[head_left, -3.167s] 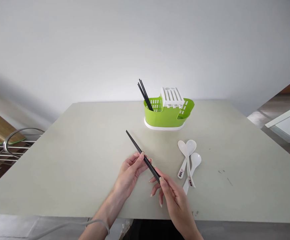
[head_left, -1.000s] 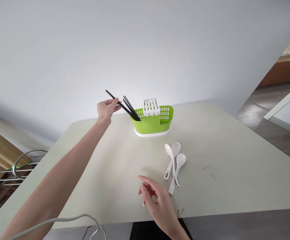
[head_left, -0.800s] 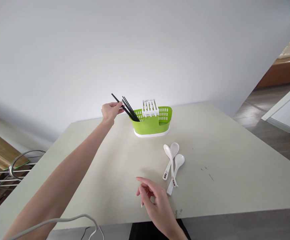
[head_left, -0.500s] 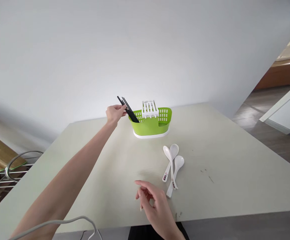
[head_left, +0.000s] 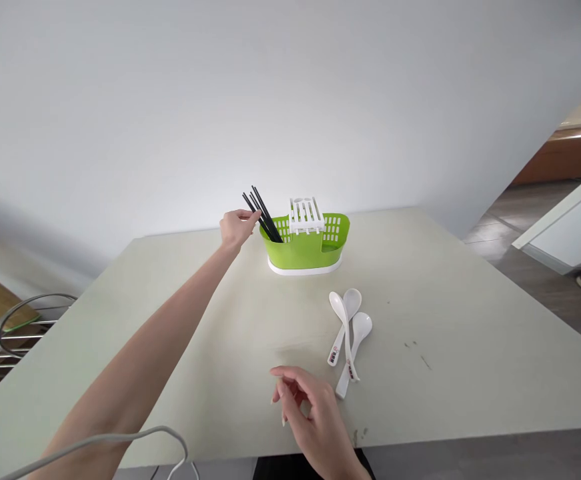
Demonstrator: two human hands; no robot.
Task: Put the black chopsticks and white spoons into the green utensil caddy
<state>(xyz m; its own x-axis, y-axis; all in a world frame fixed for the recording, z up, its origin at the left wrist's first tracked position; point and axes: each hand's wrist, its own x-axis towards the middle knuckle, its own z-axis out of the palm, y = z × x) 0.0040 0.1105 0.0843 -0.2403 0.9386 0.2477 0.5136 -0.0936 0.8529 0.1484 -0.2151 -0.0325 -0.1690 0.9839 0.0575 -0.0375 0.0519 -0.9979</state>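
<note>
Pale tabletop [head_left: 435, 280] — left hand [head_left: 237, 228] pinching chopsticks [head_left: 271, 228] in basket [head_left: 300, 257]; right hand [head_left: 316, 410] loosely half-open near spoons [head_left: 347, 333].

- Legible text: none; the print is too small to make out as words, brands or numbers.
- Lower white spoon [head_left: 339, 342], handle end farthest left: a small label [head_left: 333, 357] near the handle's end, a reddish mark above a dark block of characters, unreadable.
- Upper white spoon [head_left: 347, 333], crossing over that one: a similar small print [head_left: 350, 370] near its handle's end, dark with a touch of red, likewise unreadable.
</note>
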